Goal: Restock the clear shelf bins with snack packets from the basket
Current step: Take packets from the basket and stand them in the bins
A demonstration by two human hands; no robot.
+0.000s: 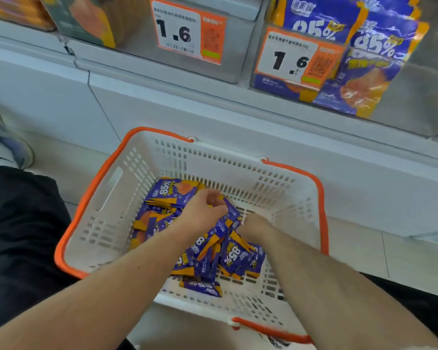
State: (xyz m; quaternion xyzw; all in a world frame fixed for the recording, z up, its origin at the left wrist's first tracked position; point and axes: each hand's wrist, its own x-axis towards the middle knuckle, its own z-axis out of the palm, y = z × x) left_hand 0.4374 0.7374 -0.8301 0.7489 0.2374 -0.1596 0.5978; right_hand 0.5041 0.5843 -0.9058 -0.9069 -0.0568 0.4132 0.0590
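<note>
Left hand [204, 210] grips purple snack packets [228, 251] inside white basket [106, 188]; right hand [254, 224] buried among them, grip unclear.

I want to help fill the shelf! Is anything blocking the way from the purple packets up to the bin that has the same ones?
Nothing visible blocks it. Both hands, left hand and right hand, are already in the basket on the purple packets. Open space lies up to the matching bin.

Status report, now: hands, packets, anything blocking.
Both hands in basket. Left hand grips purple packets; right hand buried among them, grip unclear. No obstruction visible.
</note>
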